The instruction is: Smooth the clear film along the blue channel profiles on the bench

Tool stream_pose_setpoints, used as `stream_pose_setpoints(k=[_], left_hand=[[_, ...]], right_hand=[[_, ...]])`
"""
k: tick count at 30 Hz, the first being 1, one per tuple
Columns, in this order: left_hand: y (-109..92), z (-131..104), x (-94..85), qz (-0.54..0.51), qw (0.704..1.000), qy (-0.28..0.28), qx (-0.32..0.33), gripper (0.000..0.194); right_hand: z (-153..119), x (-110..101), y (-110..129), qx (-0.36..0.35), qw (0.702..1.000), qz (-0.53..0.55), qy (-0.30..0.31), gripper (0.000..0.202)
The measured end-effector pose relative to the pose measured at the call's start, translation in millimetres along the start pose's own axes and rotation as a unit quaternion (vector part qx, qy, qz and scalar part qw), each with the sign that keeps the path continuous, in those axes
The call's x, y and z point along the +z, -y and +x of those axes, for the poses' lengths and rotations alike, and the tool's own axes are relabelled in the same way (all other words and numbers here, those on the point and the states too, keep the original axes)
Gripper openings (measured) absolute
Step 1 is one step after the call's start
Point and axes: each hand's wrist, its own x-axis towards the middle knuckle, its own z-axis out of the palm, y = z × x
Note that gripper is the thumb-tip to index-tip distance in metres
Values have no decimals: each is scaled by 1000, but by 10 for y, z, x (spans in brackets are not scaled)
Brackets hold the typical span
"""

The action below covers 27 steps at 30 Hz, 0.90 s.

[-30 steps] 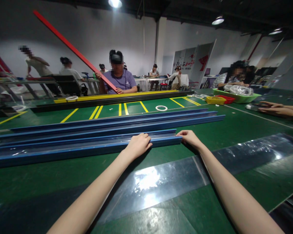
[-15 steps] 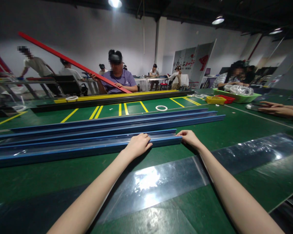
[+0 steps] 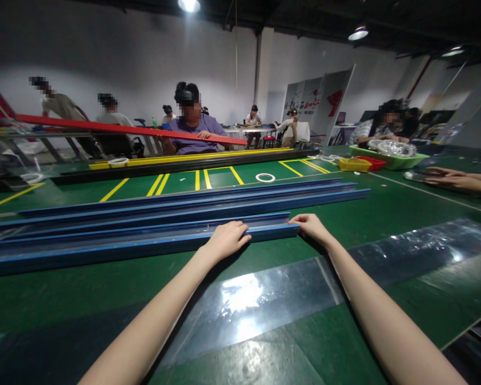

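Observation:
A long blue channel strip (image 3: 116,245) lies across the green table, its trough facing up with a shiny clear lining inside. My left hand (image 3: 229,236) is closed over its near wall, a little short of the right end. At that right end, the fingertips of my right hand (image 3: 310,226) pinch together; whether they hold the blue wall or the clear lining is too small to tell. Just behind lies more blue channel strip (image 3: 324,199), roughly parallel. Under my forearms a wide clear plastic sheet (image 3: 280,299) lies flat on the table.
Yellow tape lines (image 3: 197,181) and a white ring (image 3: 265,177) mark the far table. Black and yellow strips (image 3: 208,159) lie beyond. Opposite, a person (image 3: 192,125) holds a long red strip (image 3: 104,127). At right are a green basin (image 3: 401,160) and another person's hands (image 3: 452,179).
The red strip held by the person opposite has swung down from a steep slant to nearly level. My two hands and the blue channel strip have barely moved.

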Motion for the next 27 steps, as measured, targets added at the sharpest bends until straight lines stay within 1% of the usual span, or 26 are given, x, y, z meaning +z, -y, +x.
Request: stream_pose_setpoints(k=[6, 12, 18, 22, 27], left_hand=[[20, 7, 6, -6, 1000, -1, 6, 27], [30, 2, 36, -3, 1000, -14, 17, 27], [35, -3, 40, -3, 1000, -20, 20, 26], [42, 7, 47, -2, 1000, -22, 20, 24], [43, 14, 53, 1, 1000, -19, 17, 24]], right_hand=[[4, -10, 2, 0, 1000, 13, 9, 20], [4, -14, 12, 9, 999, 32, 15, 17], [13, 6, 5, 2, 1000, -1, 2, 27], [24, 13, -7, 3, 1000, -8, -8, 26], [35, 10, -14, 9, 1000, -1, 3, 24]])
